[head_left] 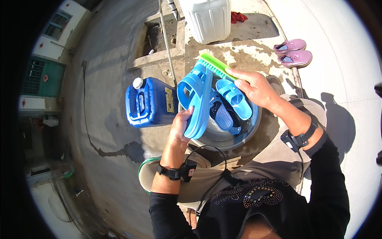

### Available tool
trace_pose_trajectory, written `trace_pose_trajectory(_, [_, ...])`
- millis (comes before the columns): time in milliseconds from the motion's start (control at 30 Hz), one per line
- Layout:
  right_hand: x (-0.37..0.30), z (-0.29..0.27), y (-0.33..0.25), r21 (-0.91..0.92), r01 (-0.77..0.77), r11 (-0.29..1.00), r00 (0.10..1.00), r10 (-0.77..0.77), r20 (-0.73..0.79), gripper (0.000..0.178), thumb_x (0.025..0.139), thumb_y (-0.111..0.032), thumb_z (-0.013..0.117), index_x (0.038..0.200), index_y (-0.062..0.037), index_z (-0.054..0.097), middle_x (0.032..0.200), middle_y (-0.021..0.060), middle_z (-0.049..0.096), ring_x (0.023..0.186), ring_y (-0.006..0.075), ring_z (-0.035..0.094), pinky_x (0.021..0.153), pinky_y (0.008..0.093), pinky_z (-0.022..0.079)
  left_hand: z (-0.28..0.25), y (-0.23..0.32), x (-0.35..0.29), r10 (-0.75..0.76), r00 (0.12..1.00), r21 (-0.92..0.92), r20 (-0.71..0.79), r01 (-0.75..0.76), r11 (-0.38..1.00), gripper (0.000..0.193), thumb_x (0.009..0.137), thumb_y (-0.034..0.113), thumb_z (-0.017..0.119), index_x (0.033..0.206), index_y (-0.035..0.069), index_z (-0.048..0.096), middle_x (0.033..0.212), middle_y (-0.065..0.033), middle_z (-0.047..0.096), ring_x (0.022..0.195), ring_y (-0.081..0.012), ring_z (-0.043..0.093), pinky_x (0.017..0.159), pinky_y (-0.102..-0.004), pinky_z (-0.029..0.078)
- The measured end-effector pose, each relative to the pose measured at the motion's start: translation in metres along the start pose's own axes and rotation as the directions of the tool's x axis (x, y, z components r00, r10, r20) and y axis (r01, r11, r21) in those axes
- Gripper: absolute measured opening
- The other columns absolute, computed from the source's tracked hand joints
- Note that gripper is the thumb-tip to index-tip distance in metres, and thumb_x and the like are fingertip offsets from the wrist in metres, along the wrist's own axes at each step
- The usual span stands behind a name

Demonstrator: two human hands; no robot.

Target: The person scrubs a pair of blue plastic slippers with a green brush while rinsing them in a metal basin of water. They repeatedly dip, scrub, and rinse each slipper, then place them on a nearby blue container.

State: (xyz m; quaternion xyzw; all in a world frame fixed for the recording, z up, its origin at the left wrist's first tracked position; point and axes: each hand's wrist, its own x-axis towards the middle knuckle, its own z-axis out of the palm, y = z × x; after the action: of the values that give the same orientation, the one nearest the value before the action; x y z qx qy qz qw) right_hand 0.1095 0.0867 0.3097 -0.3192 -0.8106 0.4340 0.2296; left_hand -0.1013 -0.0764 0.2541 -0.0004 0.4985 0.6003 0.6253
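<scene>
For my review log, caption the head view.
Left hand holds a blue sandal, right hand a green brush, over a basin of sandals.

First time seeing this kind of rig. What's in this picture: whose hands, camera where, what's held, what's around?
There is no robot here: these are a person's own bare hands. The one picture comes from a wide fisheye camera worn on the head, looking down, so straight edges bend near the rim.

The left hand grips a light blue sandal. The right hand holds a green brush, bristles toward the sandal's far end; contact is hard to tell.

Below, a basin holds another light blue sandal and darker blue footwear. On the ground, a blue jerrycan stands left of it, and pink shoes sit farther off, to the right.
</scene>
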Motion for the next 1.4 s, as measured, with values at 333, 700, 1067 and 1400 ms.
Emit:
trace_pose_trajectory(333, [0.004,-0.004,-0.007,-0.313,-0.126,0.941,0.991,0.132,-0.002,0.037,0.091,-0.012,0.054,0.128,-0.0111,0.057,0.108,0.0184,0.066,0.088,0.0256,0.067,0.081,0.0308,0.051,-0.002,0.008,0.000,0.243,0.965,0.293,-0.096,-0.206,0.934,0.036,0.092,0.014,0.055,0.119,-0.009,0.050,0.098,-0.0158,0.064,0.081,-0.0214,0.066,0.074,-0.0325,0.054])
trace_pose_trajectory(700, [-0.032,0.059,-0.014,-0.243,-0.045,0.969,0.889,0.150,0.433,0.059,0.087,-0.011,0.053,0.144,-0.0135,0.036,0.079,0.0226,0.061,0.073,0.0383,0.061,0.068,0.0438,0.049,0.003,-0.013,0.015,0.674,0.735,0.780,-0.074,-0.379,0.499,0.052,0.077,0.010,0.058,0.122,-0.008,0.040,0.108,-0.0216,0.058,0.097,-0.0284,0.058,0.088,-0.0375,0.045])
trace_pose_trajectory(1067, [0.025,0.082,-0.012,0.111,-0.465,0.878,0.855,0.413,0.315,0.029,0.092,-0.016,0.048,0.111,0.0048,0.053,0.061,0.0106,0.057,0.044,0.0175,0.055,0.040,0.0324,0.045,0.019,-0.001,0.009,0.686,0.727,0.846,0.035,-0.387,0.367,0.047,0.079,0.010,0.060,0.119,-0.009,0.044,0.098,-0.0248,0.061,0.089,-0.0349,0.062,0.083,-0.0398,0.047])
trace_pose_trajectory(1400, [-0.049,0.076,-0.034,-0.083,-0.013,0.996,0.861,0.054,0.506,0.059,0.087,-0.010,0.057,0.143,-0.0153,0.038,0.065,0.0209,0.057,0.060,0.0343,0.059,0.062,0.0389,0.048,-0.027,0.016,0.035,0.873,0.470,0.732,-0.131,-0.548,0.405,0.032,0.090,0.015,0.056,0.112,-0.007,0.049,0.093,-0.0086,0.057,0.079,-0.0147,0.051,0.073,-0.0298,0.043])
